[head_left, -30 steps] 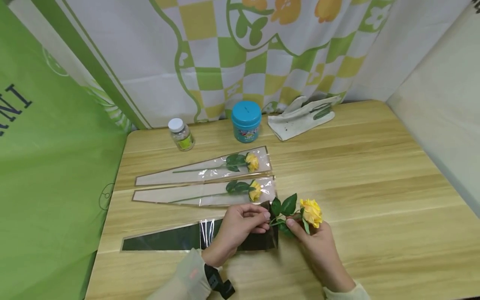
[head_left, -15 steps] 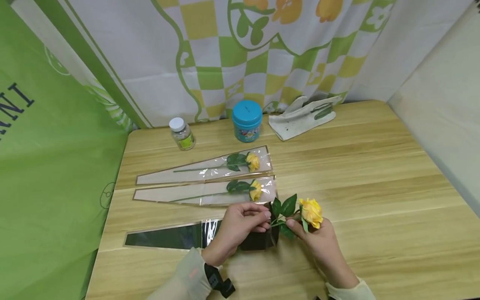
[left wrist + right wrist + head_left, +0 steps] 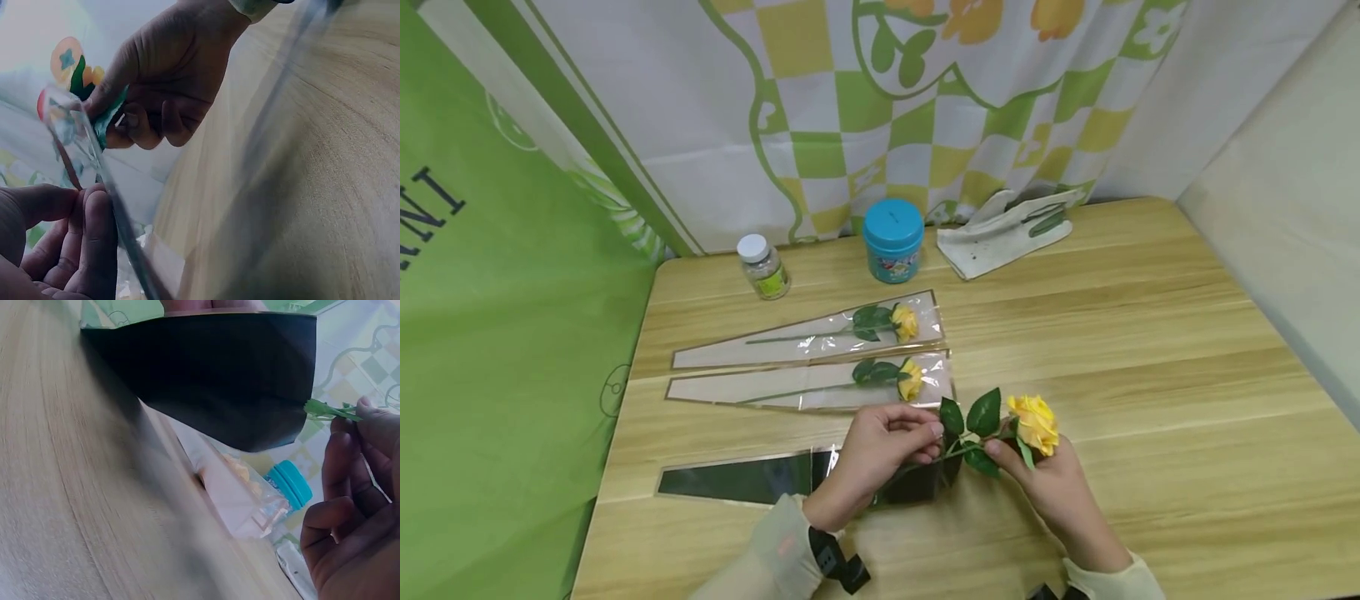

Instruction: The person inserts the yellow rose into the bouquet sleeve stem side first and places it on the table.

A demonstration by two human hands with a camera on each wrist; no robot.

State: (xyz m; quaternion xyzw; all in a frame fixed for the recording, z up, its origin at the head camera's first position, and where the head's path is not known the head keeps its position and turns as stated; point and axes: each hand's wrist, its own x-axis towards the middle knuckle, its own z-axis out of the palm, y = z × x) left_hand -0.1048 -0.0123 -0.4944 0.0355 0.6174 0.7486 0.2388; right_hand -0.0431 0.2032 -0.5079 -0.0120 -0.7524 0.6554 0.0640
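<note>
My left hand (image 3: 880,446) pinches the wide right end of a black-backed clear flower sleeve (image 3: 737,477). In the left wrist view, thumb and fingers meet on its film edge. My right hand (image 3: 1052,492) holds a yellow artificial rose (image 3: 1036,423) by the stem, just below its bloom. Green leaves (image 3: 983,412) spread between the two hands. The lower stem runs leftward at the sleeve's mouth, partly hidden by my left fingers. From the right wrist, the sleeve's dark back (image 3: 219,369) is lifted off the table, and a leaf (image 3: 319,409) shows at its edge.
Two white-backed sleeves, the upper one (image 3: 715,357) and lower one (image 3: 715,390), lie behind, each with a yellow rose inside. Along the table's back edge stand a white-capped jar (image 3: 764,268) and a blue tub (image 3: 892,242), beside white gloves (image 3: 1007,237).
My right hand and the rose have shifted slightly to the right. The black sleeve has slid a little to the right too, while my left hand stays nearly in place.
</note>
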